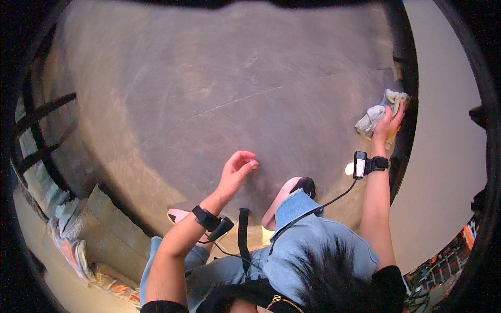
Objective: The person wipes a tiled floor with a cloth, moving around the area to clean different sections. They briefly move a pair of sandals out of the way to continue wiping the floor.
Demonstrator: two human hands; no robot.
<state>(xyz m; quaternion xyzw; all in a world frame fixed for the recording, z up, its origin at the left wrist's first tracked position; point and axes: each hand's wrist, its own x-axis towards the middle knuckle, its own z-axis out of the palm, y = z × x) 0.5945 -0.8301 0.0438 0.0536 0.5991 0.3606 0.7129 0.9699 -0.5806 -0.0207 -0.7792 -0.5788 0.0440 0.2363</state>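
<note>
My right hand (389, 123) grips a crumpled light grey cloth (372, 117) at the right, against the dark lower edge of a pale wall or panel. My left hand (239, 168) is in front of me, over the grey floor (235, 98), with its fingers curled loosely and nothing visible in them. Each wrist wears a black strap with a small device, and a cable runs from each one. My knees are bent, and a pink and black shoe (289, 199) shows below the left hand's right side.
A pale upright surface (438, 117) with a dark base strip (405, 129) curves along the right. At the lower left are a grey-green fabric piece (113, 227) and a pile of colourful cloth (78, 258). Dark bars (47, 113) stand at the left edge.
</note>
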